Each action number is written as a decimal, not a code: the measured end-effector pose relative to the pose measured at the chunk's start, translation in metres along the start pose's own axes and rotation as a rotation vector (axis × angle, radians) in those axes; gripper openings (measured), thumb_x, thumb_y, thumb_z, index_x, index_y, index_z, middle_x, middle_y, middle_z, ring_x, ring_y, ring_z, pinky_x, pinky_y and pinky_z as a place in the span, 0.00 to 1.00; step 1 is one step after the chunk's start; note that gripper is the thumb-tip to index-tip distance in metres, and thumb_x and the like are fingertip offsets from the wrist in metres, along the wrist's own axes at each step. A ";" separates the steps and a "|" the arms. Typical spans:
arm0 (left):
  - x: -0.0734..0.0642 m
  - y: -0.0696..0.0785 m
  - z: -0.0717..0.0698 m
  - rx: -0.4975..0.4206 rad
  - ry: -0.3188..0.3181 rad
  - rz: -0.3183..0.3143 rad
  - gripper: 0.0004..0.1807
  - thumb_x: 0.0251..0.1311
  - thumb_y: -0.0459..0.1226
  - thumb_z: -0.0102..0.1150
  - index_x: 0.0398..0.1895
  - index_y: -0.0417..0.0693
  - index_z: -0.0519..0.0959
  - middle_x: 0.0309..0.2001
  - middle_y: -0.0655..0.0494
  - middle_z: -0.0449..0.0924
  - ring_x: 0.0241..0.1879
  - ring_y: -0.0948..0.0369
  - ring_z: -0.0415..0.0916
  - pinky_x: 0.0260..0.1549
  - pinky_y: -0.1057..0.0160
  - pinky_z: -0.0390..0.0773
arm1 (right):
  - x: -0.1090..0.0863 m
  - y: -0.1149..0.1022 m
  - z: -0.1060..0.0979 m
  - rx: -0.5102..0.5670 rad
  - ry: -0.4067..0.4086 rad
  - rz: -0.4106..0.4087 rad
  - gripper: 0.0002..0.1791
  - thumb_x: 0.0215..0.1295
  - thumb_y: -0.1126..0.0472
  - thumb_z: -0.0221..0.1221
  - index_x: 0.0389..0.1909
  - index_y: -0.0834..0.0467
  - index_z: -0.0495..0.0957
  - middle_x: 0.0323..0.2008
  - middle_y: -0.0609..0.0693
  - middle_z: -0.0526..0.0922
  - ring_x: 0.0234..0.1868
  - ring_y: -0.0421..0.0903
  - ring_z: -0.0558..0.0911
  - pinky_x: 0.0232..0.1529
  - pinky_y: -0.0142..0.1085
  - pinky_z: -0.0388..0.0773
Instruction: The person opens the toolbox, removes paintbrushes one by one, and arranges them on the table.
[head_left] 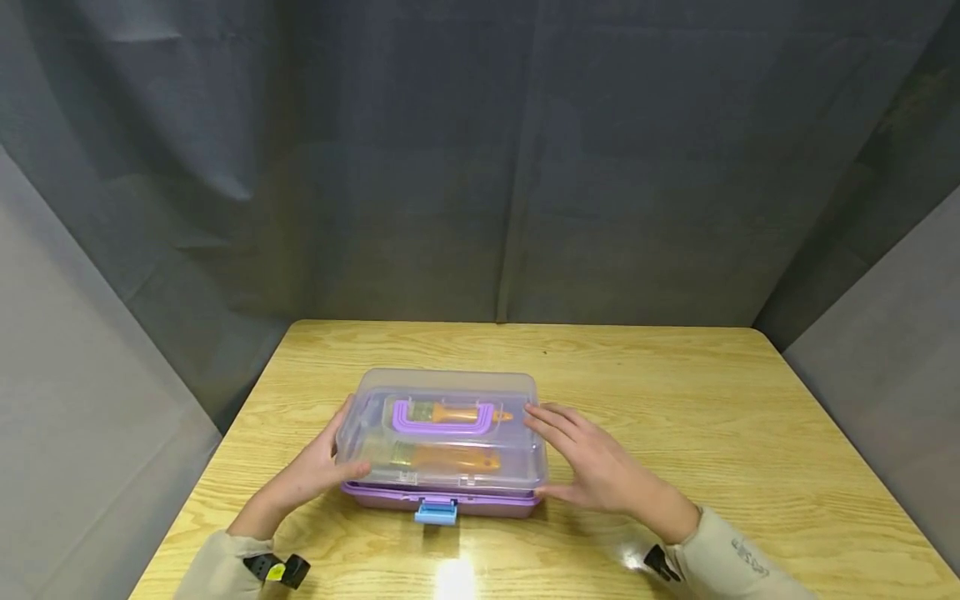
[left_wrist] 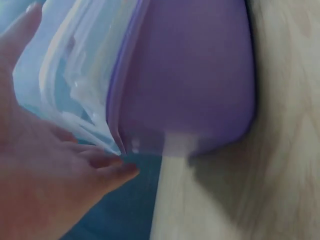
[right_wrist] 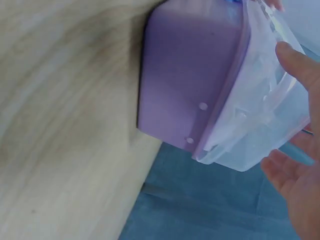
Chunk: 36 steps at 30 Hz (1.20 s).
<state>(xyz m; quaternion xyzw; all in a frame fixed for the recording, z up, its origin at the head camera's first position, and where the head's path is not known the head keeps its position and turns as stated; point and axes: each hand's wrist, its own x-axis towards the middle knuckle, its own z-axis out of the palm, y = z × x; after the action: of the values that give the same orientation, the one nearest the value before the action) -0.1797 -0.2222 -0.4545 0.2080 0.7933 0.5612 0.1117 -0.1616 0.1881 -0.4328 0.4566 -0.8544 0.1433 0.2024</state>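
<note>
A purple toolbox (head_left: 360, 499) with a clear lid (head_left: 450, 381) stands on the table. Its blue latch (head_left: 436, 513) is flipped outward at the front, and a narrow dark strip shows between the lid's front edge and the purple rim. Through the lid appear a smaller paintbrush (head_left: 455, 413) and a larger paintbrush (head_left: 442, 457). My left hand (head_left: 309, 467) spans the lid's left end, thumb over the front corner, fingers extended along the side. At the right end, my right hand (head_left: 600, 467) lies with outstretched fingers at the lid's edge and thumb by the front corner.
The wooden table (head_left: 675, 383) extends to both sides of the toolbox and behind it. A dark grey curtain (head_left: 637, 167) hangs along the back, with lighter grey panels (head_left: 67, 375) at the sides. A purple handle (head_left: 442, 428) is set into the lid's top.
</note>
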 end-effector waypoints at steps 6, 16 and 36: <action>-0.002 -0.011 -0.001 -0.066 -0.106 0.006 0.57 0.51 0.36 0.68 0.75 0.57 0.38 0.65 0.41 0.58 0.62 0.46 0.61 0.59 0.49 0.61 | 0.005 0.005 -0.009 0.029 -0.020 0.007 0.51 0.50 0.43 0.68 0.67 0.68 0.59 0.67 0.62 0.63 0.68 0.57 0.61 0.64 0.48 0.62; -0.002 -0.019 0.010 0.040 -0.108 -0.096 0.60 0.52 0.40 0.69 0.75 0.60 0.32 0.69 0.36 0.54 0.64 0.47 0.58 0.63 0.49 0.54 | 0.015 0.017 -0.019 0.148 -0.031 0.076 0.49 0.59 0.41 0.61 0.70 0.67 0.53 0.67 0.65 0.61 0.66 0.57 0.64 0.62 0.50 0.64; 0.004 -0.025 0.018 -0.066 -0.118 -0.019 0.57 0.54 0.34 0.67 0.75 0.60 0.34 0.69 0.43 0.56 0.65 0.48 0.60 0.62 0.62 0.59 | 0.054 0.058 -0.018 0.619 0.061 0.433 0.37 0.68 0.60 0.56 0.73 0.61 0.49 0.69 0.62 0.59 0.59 0.63 0.71 0.59 0.54 0.67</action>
<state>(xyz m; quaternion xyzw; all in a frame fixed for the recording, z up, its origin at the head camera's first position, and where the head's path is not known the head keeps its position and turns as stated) -0.1808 -0.2121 -0.4836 0.2292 0.7684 0.5728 0.1704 -0.2331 0.1880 -0.3944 0.3005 -0.8410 0.4476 0.0454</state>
